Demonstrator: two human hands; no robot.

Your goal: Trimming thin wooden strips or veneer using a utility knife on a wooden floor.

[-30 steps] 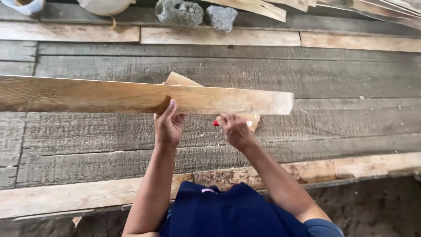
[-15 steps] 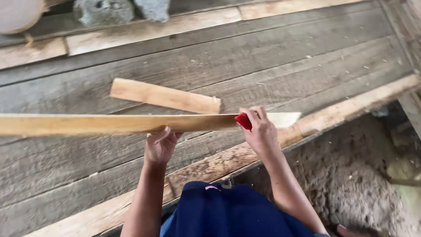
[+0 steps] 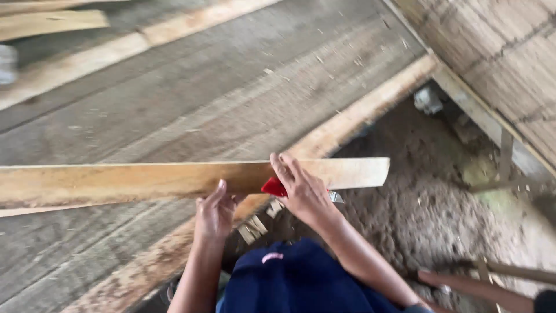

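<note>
A long pale wooden plank point(image 3: 145, 181) runs level across the view from the left edge to past the middle. My left hand point(image 3: 214, 213) grips its near edge from below. My right hand point(image 3: 302, 191) lies over the plank further right, fingers spread on its face, with a small red object point(image 3: 273, 187) under the palm; what the red object is I cannot tell. The plank's right end point(image 3: 365, 171) hangs over bare dirt.
Below the plank lies a floor of grey weathered boards point(image 3: 231, 98) with a pale edge beam point(image 3: 359, 113). To the right is lower dirt ground point(image 3: 428, 208) and a woven wall point(image 3: 498, 64). Loose planks point(image 3: 52, 23) lie at top left. A reddish handle point(image 3: 475, 287) crosses bottom right.
The view has swung right and the plank with both hands now sits over the floor's edge and the dirt. The short board lying on the floor has left the view.
</note>
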